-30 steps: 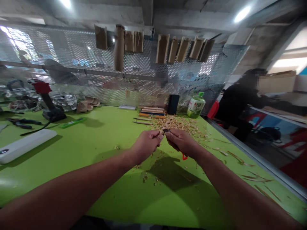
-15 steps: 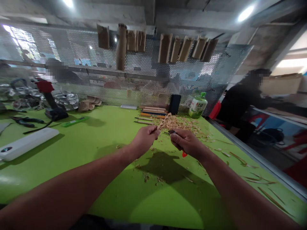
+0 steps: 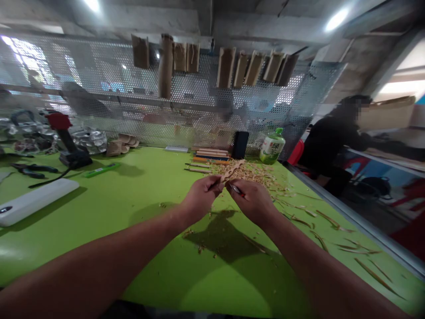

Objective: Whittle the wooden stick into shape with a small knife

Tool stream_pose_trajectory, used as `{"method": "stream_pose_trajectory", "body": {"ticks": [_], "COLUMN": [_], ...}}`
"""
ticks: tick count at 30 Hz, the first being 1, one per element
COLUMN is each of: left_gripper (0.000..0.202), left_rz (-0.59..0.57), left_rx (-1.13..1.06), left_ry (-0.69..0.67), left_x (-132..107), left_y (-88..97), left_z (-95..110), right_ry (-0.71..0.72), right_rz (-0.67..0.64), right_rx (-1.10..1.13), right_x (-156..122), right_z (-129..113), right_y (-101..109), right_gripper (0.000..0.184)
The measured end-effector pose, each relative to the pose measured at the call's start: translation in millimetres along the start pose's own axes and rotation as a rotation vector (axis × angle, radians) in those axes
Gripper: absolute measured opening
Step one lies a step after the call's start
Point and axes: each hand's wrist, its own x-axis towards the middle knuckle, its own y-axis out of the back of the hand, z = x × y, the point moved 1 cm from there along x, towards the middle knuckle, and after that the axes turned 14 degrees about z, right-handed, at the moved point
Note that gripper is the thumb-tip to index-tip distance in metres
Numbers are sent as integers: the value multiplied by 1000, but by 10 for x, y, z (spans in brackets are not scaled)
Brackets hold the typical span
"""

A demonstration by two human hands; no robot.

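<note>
My left hand (image 3: 203, 196) is closed round the near end of a thin wavy-edged wooden strip (image 3: 233, 171), which points up and away over the shavings. Close against it, my right hand (image 3: 253, 198) grips a carving knife (image 3: 236, 189) with a bit of red on its handle. The knife's tip is near the strip by my left fingers; whether it touches cannot be made out. Pale wood shavings (image 3: 265, 173) lie heaped just beyond both hands. Slim carving tools (image 3: 198, 170) rest on the green table (image 3: 159, 261) to the left of the heap.
A green-capped bottle (image 3: 272, 146) and a dark upright box (image 3: 240, 145) stand at the back. On the left are a white oblong device (image 3: 40, 201), pliers (image 3: 35, 170), a green cutter (image 3: 102, 169) and a red-black power tool (image 3: 66, 139). A person in black (image 3: 328, 137) sits at right.
My right hand has moved left with the knife, closing the gap to my left hand. It has turned, so its back shows more. The wooden strip now tilts further right.
</note>
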Motion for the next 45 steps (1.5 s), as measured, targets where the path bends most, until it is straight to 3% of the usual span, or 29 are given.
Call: {"method": "stream_pose_trajectory", "body": {"ticks": [16, 37, 45], "left_gripper": [20, 22, 27], "left_rz": [-9, -20, -43], "left_rx": [65, 141, 319], "left_ry": [-156, -159, -347], "left_x": [-20, -31, -3], "left_y": [-5, 6, 26], "left_z": [32, 80, 61], "right_ry": [-42, -36, -82], "right_rz": [-59, -85, -169], "right_rx": [-134, -190, -243], "right_x": [5, 14, 34], "right_z": [-27, -22, -59], "right_y": [10, 8, 16], "right_gripper": [29, 24, 24]}}
